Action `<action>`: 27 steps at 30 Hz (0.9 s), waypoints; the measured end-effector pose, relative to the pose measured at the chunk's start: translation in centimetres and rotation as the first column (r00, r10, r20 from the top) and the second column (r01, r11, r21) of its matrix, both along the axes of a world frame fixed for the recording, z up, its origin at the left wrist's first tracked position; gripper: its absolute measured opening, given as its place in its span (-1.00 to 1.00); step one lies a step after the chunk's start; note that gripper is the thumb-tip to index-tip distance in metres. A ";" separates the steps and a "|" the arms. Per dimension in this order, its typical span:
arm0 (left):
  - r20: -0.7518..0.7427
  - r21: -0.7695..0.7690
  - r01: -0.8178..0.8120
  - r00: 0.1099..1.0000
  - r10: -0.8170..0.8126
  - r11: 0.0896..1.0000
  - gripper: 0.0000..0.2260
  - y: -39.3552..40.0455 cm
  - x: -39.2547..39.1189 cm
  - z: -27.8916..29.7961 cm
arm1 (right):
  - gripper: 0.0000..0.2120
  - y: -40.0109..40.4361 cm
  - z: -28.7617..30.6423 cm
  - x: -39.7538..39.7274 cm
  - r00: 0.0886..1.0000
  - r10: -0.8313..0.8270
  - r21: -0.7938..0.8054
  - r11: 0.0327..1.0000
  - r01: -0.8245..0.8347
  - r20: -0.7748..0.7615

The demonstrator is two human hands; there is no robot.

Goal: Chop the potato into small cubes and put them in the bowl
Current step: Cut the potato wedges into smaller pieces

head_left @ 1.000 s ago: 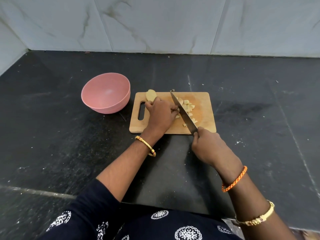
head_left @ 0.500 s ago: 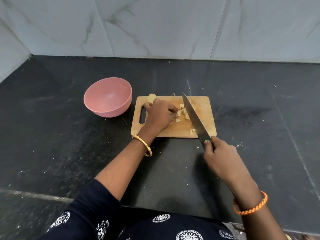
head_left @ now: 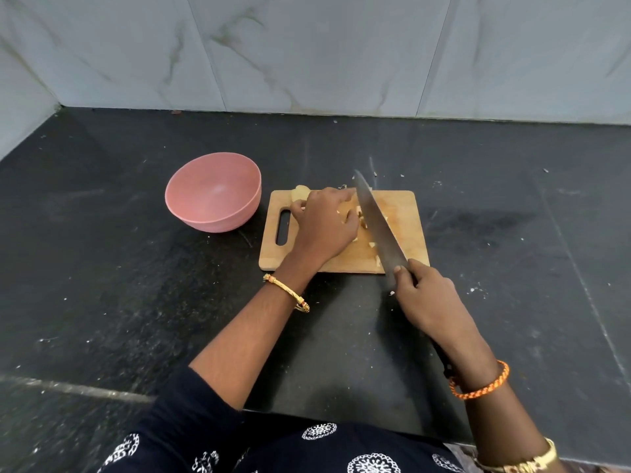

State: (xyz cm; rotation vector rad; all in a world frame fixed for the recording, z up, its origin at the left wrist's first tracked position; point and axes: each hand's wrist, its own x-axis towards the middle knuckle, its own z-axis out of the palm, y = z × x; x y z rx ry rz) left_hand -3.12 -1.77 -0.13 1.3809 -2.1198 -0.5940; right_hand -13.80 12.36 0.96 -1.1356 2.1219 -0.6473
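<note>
I'm curling my left hand (head_left: 324, 227) over potato pieces (head_left: 362, 218) on the board (head_left: 403, 213); my right hand (head_left: 423, 295) is gripping the knife (head_left: 379, 230).

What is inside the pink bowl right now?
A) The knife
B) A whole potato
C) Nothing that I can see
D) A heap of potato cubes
C: the pink bowl shows only its bare inside, while the cut potato pieces lie on the wooden cutting board, beside the knife gripped by the right hand.
</note>
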 end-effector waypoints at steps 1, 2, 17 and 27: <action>-0.088 0.013 -0.006 0.996 0.007 1.000 -0.66 0.2 0.0 0.1 | -0.71 0.0 0.1 0.0 0.999 -0.018 -0.024 1.000 0.019 0.044; -0.189 0.049 -0.005 0.982 0.014 0.999 -0.65 0.5 -0.2 0.3 | -0.70 0.0 0.0 -0.1 0.993 -0.036 -0.044 0.998 0.042 0.115; -0.689 0.724 0.449 0.477 0.546 0.523 -0.75 -1.3 -1.5 2.1 | -0.72 -0.5 1.0 -0.2 0.680 -0.090 0.029 0.994 0.101 0.728; -0.567 0.822 0.412 0.654 0.501 0.393 -0.75 -0.5 -1.0 1.5 | -0.72 -1.8 1.0 0.2 0.692 -0.143 0.019 0.983 0.184 0.707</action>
